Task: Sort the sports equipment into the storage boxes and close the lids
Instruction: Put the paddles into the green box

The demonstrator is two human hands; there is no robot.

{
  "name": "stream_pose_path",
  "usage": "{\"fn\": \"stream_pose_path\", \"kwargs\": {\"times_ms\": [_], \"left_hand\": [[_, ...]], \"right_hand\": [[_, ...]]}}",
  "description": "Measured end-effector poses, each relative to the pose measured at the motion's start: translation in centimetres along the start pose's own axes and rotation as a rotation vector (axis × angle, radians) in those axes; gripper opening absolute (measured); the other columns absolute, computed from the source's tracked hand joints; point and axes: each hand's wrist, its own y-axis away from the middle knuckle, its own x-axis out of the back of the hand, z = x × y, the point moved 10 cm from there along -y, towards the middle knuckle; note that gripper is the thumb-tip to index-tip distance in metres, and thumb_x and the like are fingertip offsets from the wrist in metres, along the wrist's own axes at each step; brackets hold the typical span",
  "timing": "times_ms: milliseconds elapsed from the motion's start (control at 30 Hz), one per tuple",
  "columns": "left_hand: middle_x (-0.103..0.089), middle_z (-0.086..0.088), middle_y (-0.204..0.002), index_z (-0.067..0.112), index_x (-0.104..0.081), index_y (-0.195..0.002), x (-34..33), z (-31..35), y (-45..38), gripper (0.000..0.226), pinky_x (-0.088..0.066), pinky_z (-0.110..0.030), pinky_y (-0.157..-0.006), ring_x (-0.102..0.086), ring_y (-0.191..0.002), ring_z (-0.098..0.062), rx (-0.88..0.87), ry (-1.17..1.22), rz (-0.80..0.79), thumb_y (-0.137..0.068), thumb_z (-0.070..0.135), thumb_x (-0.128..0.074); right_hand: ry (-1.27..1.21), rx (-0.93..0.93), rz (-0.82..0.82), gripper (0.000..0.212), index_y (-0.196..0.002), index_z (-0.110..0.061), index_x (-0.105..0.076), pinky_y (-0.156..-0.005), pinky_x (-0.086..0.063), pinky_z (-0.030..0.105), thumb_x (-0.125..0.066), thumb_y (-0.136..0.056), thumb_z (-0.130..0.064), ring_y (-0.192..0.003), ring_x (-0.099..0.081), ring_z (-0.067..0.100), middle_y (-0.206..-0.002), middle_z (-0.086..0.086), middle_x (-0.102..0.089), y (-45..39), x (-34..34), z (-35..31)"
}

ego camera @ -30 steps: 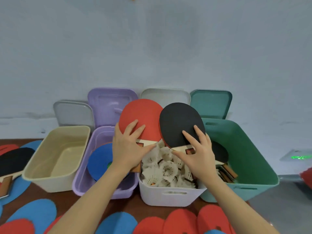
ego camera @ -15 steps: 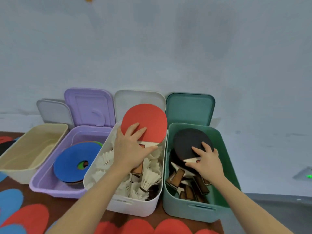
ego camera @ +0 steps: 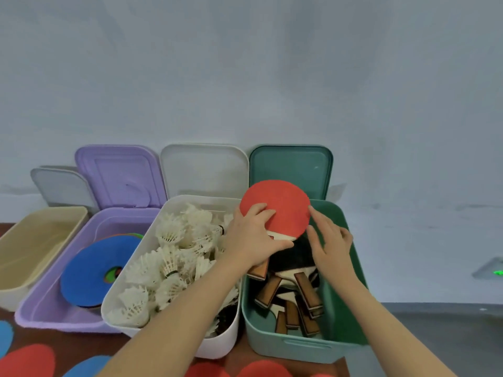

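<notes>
Red paddle face (ego camera: 277,205) under the left hand (ego camera: 251,240); beneath both hands a green box (ego camera: 351,295) of black paddles (ego camera: 294,257) with brown handles. Left of them, white shuttlecocks (ego camera: 168,265), a blue disc (ego camera: 92,270) in lilac box (ego camera: 46,303).

Plain pale wall (ego camera: 272,77), grey floor (ego camera: 435,330), brown tabletop (ego camera: 81,341).

We see a red paddle (ego camera: 275,206) tilted above the far end of the green box (ego camera: 302,348), its round face towards us. More paddles (ego camera: 296,291) with wooden handles lie in a heap inside this box. The white box (ego camera: 217,346) beside it is full of white shuttlecocks (ego camera: 174,257). The purple box (ego camera: 49,308) holds a blue disc (ego camera: 92,270). The beige box (ego camera: 16,284) stands leftmost. All four lids (ego camera: 290,164) stand upright behind the open boxes.
</notes>
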Motion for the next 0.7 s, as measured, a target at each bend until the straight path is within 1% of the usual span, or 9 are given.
{"fn": "stream_pose_path", "kwargs": {"times_ms": [67,133,200,267,333,367,500,567,700], "left_hand": [[-0.036,0.016,-0.14,0.033,-0.046,-0.133,-2.1,0.5,-0.5,0.085,-0.031,-0.039,-0.106,-0.028,-0.128,-0.022,0.01,0.012,-0.065,-0.06,0.07,-0.067],[-0.036,0.014,-0.14,0.031,-0.046,-0.134,-3.9,1.0,-0.8,0.086,-0.028,-0.039,-0.108,-0.029,-0.128,-0.024,0.003,0.023,-0.107,-0.061,0.07,-0.066],[-0.031,0.01,-0.145,0.03,-0.041,-0.137,-5.7,1.5,-0.9,0.088,-0.023,-0.044,-0.11,-0.026,-0.13,-0.032,-0.016,-0.026,-0.155,-0.063,0.073,-0.063],[-0.018,0.003,-0.153,0.032,-0.032,-0.142,-7.6,1.4,-1.0,0.088,-0.009,-0.053,-0.113,-0.011,-0.136,-0.044,-0.016,-0.098,-0.27,-0.068,0.075,-0.056],[-0.004,-0.002,-0.157,0.032,-0.025,-0.145,-9.2,1.1,-0.7,0.084,0.004,-0.054,-0.111,0.004,-0.139,-0.044,-0.052,-0.186,-0.367,-0.076,0.073,-0.048],[-0.002,-0.003,-0.157,0.031,-0.024,-0.145,-9.5,0.9,-0.5,0.078,0.007,-0.053,-0.111,0.007,-0.14,-0.041,-0.085,-0.236,-0.381,-0.08,0.069,-0.046],[-0.016,-0.005,-0.155,0.027,-0.028,-0.144,-7.8,0.3,0.4,0.058,-0.002,-0.047,-0.112,-0.008,-0.142,-0.03,-0.119,-0.264,-0.29,-0.093,0.051,-0.038],[-0.021,-0.004,-0.153,0.026,-0.031,-0.143,-6.1,0.4,1.3,0.053,-0.007,-0.045,-0.111,-0.014,-0.141,-0.026,-0.14,-0.25,-0.212,-0.094,0.046,-0.038],[-0.028,0.0,-0.15,0.026,-0.034,-0.141,-1.4,-0.5,3.4,0.049,-0.009,-0.04,-0.11,-0.02,-0.138,-0.019,-0.144,-0.224,-0.051,-0.095,0.043,-0.038]], "right_hand": [[-0.01,-0.022,-0.027,0.043,-0.132,-0.029,-0.049,-0.097,-0.017,0.023,-0.033,-0.092,-0.034,-0.121,-0.037,-0.005,-0.134,-0.01,-0.05,0.0,0.0,1.2],[0.042,-0.038,-0.021,0.041,-0.127,-0.027,-0.055,-0.102,-0.018,0.03,-0.034,-0.092,-0.033,-0.124,-0.041,0.004,-0.136,-0.002,-0.052,0.5,0.0,2.5],[0.142,-0.054,-0.021,0.037,-0.123,-0.025,-0.059,-0.102,-0.017,0.033,-0.037,-0.094,-0.031,-0.123,-0.045,0.013,-0.135,0.003,-0.052,0.9,0.0,3.4],[0.233,-0.098,-0.088,0.032,-0.124,-0.026,-0.058,-0.102,-0.016,0.034,-0.041,-0.098,-0.028,-0.124,-0.044,0.014,-0.136,0.003,-0.051,1.1,-0.6,4.4],[0.332,-0.121,-0.234,0.033,-0.128,-0.029,-0.053,-0.101,-0.016,0.034,-0.04,-0.098,-0.028,-0.126,-0.042,0.011,-0.138,-0.003,-0.05,1.6,-2.0,5.3],[0.377,-0.112,-0.297,0.034,-0.131,-0.03,-0.05,-0.1,-0.016,0.034,-0.039,-0.098,-0.03,-0.127,-0.041,0.011,-0.139,-0.006,-0.048,1.9,-2.5,5.5],[0.38,-0.095,-0.364,0.038,-0.136,-0.032,-0.044,-0.102,-0.023,0.035,-0.035,-0.099,-0.034,-0.127,-0.04,0.014,-0.142,-0.009,-0.043,2.8,-3.1,4.3],[0.367,-0.073,-0.35,0.038,-0.136,-0.031,-0.045,-0.101,-0.026,0.036,-0.036,-0.099,-0.032,-0.125,-0.043,0.016,-0.14,-0.008,-0.045,3.1,-3.1,3.0],[0.313,0.033,-0.308,0.037,-0.133,-0.03,-0.05,-0.096,-0.033,0.036,-0.042,-0.097,-0.032,-0.119,-0.049,0.018,-0.134,-0.009,-0.052,3.4,-3.2,-1.1]]}}
